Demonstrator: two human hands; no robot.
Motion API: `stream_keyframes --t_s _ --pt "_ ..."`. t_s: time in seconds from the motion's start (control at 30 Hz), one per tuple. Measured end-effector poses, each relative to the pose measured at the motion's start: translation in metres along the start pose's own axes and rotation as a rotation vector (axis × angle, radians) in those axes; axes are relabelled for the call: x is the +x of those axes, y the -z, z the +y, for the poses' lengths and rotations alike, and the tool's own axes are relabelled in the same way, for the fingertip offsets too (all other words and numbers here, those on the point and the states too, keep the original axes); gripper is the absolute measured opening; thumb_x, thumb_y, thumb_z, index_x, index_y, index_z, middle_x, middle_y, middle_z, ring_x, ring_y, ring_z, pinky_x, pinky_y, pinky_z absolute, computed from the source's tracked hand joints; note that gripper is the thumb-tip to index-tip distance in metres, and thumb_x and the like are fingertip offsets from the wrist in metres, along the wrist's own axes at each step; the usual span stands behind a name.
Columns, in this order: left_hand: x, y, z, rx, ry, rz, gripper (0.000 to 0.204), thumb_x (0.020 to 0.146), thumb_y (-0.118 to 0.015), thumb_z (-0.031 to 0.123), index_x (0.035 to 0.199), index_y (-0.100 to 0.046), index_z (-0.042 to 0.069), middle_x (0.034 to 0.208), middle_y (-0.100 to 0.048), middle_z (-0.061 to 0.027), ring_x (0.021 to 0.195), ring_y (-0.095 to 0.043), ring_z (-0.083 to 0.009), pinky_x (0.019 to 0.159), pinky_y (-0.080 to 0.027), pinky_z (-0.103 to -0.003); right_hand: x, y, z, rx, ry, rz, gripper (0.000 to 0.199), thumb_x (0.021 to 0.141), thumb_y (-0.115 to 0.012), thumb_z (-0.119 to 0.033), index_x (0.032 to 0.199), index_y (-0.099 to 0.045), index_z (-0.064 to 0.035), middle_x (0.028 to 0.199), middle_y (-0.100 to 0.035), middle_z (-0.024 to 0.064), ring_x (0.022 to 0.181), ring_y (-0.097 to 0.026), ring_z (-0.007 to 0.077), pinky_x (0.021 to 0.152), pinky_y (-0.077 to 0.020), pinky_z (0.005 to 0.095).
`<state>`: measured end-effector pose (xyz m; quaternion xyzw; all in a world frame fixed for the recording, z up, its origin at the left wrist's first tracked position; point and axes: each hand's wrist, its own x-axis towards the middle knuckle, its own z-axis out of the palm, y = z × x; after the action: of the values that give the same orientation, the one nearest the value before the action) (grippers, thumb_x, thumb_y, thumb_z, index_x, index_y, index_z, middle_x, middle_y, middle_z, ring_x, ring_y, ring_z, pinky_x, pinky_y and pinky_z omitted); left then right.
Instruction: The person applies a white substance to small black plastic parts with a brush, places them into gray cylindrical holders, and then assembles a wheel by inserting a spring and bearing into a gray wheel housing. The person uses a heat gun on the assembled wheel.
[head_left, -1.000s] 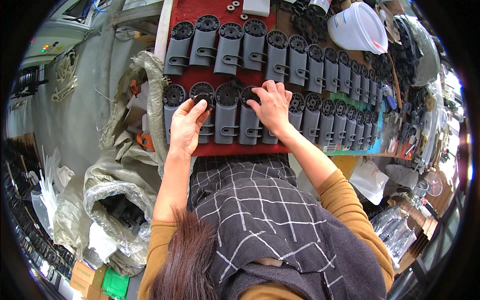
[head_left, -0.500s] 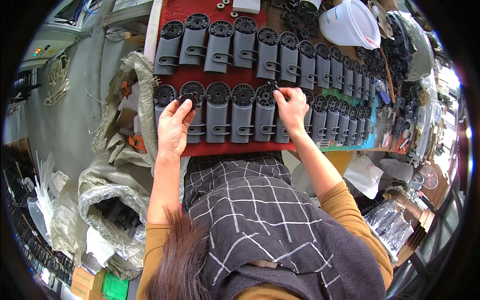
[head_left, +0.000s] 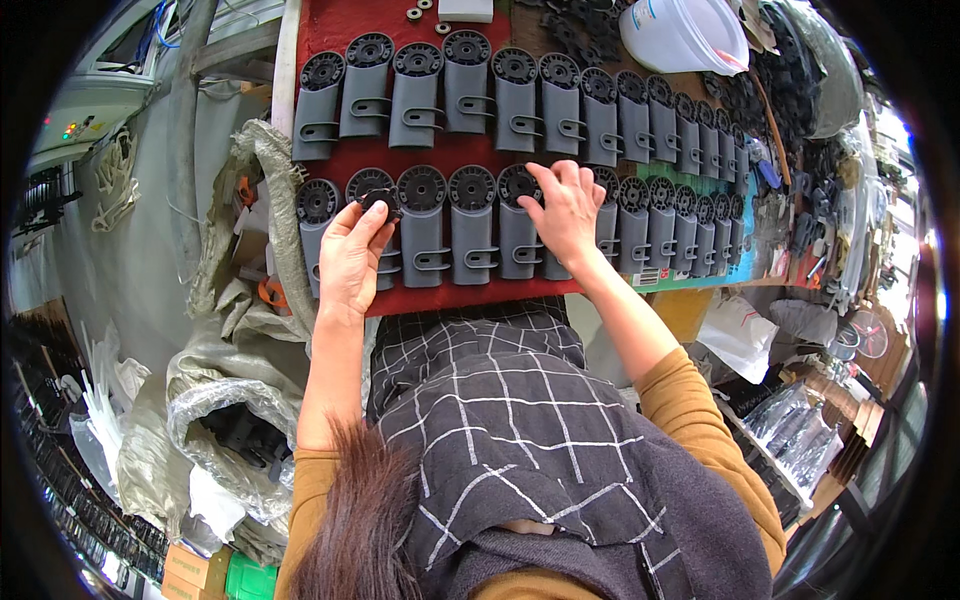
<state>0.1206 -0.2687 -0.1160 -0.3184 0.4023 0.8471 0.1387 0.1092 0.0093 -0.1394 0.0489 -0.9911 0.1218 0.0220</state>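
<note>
My left hand (head_left: 347,258) is closed, pinching small black plastic parts (head_left: 379,199) between thumb and fingers above the near row. Further right, my right hand (head_left: 568,212) has its fingers apart and holds nothing I can see. Its thumb and index finger are at the round black top of a grey plastic housing (head_left: 519,240) in the near row. More such housings (head_left: 472,235) stand side by side there, each with a slotted round black end and a looped clip. Behind them runs a second row of the same grey housings (head_left: 416,105).
Red sheeting (head_left: 430,157) covers the table. A white bucket (head_left: 672,35) lies tilted at the back, beside loose black parts (head_left: 580,35). At the back left are a white block (head_left: 466,9) and small metal rings (head_left: 414,14). Woven sacks (head_left: 190,390) stand at the left.
My right hand has let go of a small black part at the housing's round top and spread its fingers. My left hand keeps its hold. The view has shifted slightly.
</note>
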Motion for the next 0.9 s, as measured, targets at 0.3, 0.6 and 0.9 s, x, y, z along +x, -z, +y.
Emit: stream_keyframes --t_s 0.3,0.6,0.9 --pt "-0.002 -0.004 -0.002 0.017 -0.014 -0.017 0.01 0.086 -0.069 0.005 0.096 -0.067 0.008 0.093 -0.069 -0.0012 0.083 -0.066 -0.0104 0.076 -0.054 -0.023 0.007 -0.006 -0.003 -0.105 0.064 -0.086 0.036 0.068 -0.08 -0.026 0.101 -0.068 -0.0186 0.098 -0.052 0.0001 0.098 -0.047 0.0215 0.081 -0.0336 0.0387" --pt "-0.001 -0.031 -0.008 0.041 0.001 -0.121 0.014 0.086 -0.07 0.006 0.1 -0.067 0.008 0.096 -0.069 -0.0008 0.086 -0.064 -0.0093 0.076 -0.053 -0.022 0.007 -0.007 -0.001 -0.141 0.041 -0.149 0.034 0.071 -0.076 -0.032 0.103 -0.07 -0.0219 0.095 -0.054 -0.0024 0.096 -0.048 0.0202 0.079 -0.0342 0.038" --pt "-0.01 -0.072 -0.027 0.262 0.009 -0.206 0.021 0.088 -0.069 0.009 0.109 -0.069 0.005 0.097 -0.069 0.0 0.088 -0.062 -0.0077 0.078 -0.051 -0.023 -0.005 0.042 -0.053 1.141 -0.337 -0.198 0.016 0.085 -0.071 -0.014 0.096 -0.072 -0.0015 0.094 -0.059 0.0022 0.084 -0.055 0.0092 0.074 -0.0438 0.024"
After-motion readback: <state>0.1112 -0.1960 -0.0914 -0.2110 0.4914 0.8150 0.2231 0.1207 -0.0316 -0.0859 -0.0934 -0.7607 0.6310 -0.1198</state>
